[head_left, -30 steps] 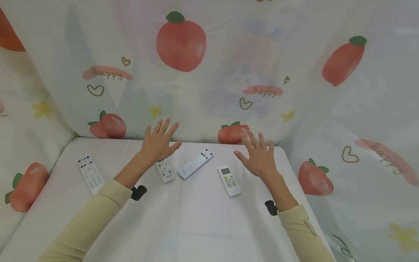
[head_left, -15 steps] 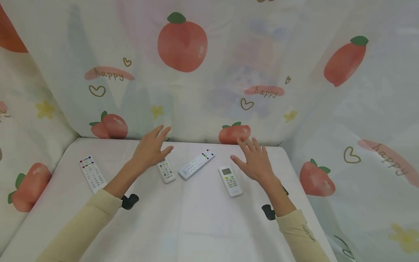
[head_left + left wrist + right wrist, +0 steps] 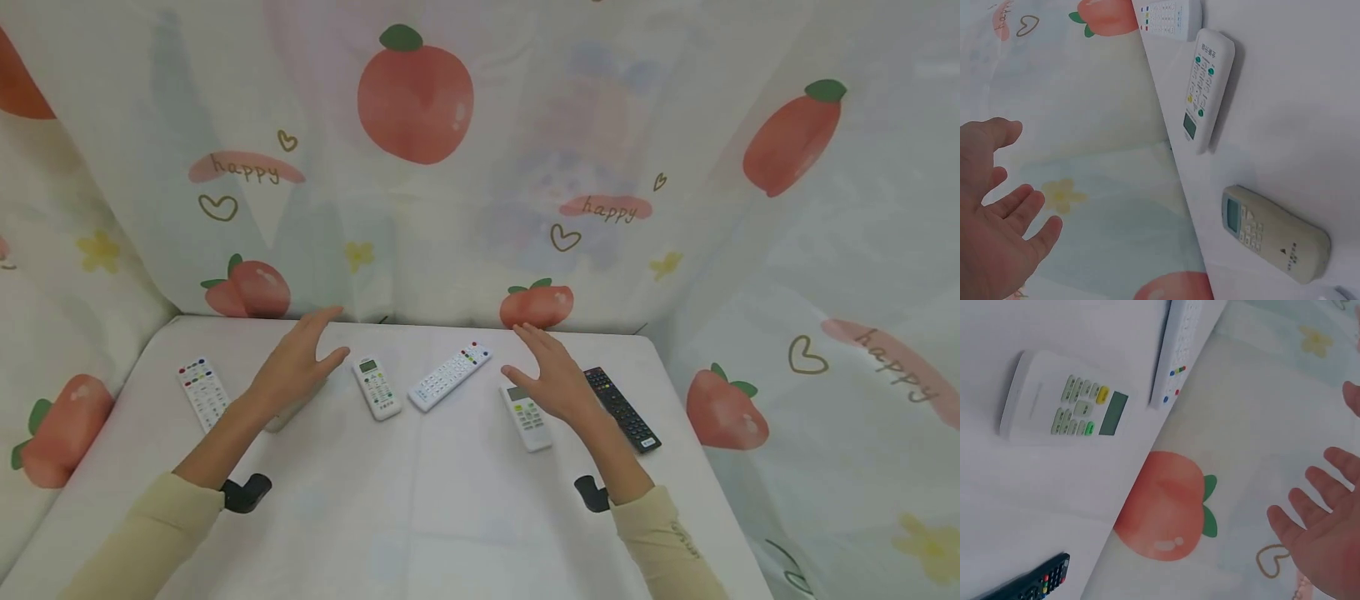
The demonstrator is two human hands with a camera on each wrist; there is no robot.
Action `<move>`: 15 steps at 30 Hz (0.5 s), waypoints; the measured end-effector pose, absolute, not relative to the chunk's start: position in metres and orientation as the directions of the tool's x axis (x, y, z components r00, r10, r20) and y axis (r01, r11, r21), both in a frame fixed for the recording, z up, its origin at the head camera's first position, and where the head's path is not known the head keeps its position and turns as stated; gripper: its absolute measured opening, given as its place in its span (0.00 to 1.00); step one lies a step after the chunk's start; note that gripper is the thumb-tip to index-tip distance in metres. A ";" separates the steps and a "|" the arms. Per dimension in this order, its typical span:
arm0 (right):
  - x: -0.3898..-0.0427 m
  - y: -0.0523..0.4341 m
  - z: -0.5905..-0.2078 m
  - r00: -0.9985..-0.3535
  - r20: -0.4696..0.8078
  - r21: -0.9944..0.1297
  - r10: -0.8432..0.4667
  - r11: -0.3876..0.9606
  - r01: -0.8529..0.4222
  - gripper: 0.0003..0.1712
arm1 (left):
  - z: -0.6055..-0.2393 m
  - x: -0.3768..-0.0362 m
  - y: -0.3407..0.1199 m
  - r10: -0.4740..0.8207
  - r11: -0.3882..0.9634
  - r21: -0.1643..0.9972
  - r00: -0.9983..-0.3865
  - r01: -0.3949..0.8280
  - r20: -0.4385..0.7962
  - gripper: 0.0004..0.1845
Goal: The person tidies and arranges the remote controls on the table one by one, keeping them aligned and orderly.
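Several remotes lie in a row on a white table (image 3: pixel 450 517). My left hand (image 3: pixel 300 362) hovers open, fingers straight, over a beige remote (image 3: pixel 288 412) that it partly hides; that beige remote (image 3: pixel 1272 231) shows whole in the left wrist view, with my left hand (image 3: pixel 997 244) apart from it. My right hand (image 3: pixel 551 375) is open above the upper end of a white remote with a screen (image 3: pixel 528 417), between it and a black remote (image 3: pixel 622 397). In the right wrist view my right hand (image 3: pixel 1329 544) holds nothing, and the white screen remote (image 3: pixel 1066 403) lies below it.
A small white remote (image 3: pixel 377 387) and a long white remote (image 3: pixel 448 377) lie mid-table. A white remote with coloured buttons (image 3: pixel 202 392) lies far left. A peach-print curtain (image 3: pixel 412 167) closes in the back and both sides. Black wrist-camera mounts (image 3: pixel 243 493) sit on my forearms.
Both hands have drawn back toward me and sunk lower. The left hand slid left off the small white remote. The black remote, hidden behind the right hand before, now shows.
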State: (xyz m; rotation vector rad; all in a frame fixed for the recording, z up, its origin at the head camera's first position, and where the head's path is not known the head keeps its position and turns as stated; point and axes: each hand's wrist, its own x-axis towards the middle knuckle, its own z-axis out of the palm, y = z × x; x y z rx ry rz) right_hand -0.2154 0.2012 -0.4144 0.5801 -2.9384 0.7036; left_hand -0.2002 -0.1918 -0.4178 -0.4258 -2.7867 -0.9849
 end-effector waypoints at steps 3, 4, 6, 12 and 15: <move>-0.213 0.192 -0.415 -0.929 0.136 -0.453 -0.345 0.812 -0.368 0.41 | -0.418 -0.194 -0.206 0.193 0.728 0.618 -0.954 0.297 0.230 0.33; -0.213 0.190 -0.415 -0.928 0.135 -0.461 -0.347 0.807 -0.369 0.40 | -0.418 -0.192 -0.210 0.185 0.723 0.627 -0.956 0.290 0.229 0.33; -0.212 0.184 -0.416 -0.926 0.135 -0.474 -0.354 0.797 -0.374 0.40 | -0.419 -0.188 -0.219 0.172 0.716 0.638 -0.958 0.282 0.230 0.33; -0.212 0.168 -0.420 -0.917 0.146 -0.506 -0.370 0.769 -0.391 0.39 | -0.425 -0.175 -0.243 0.149 0.694 0.657 -0.952 0.294 0.268 0.33; -0.212 0.158 -0.423 -0.919 0.140 -0.531 -0.368 0.756 -0.384 0.39 | -0.428 -0.169 -0.253 0.136 0.682 0.671 -0.952 0.290 0.273 0.33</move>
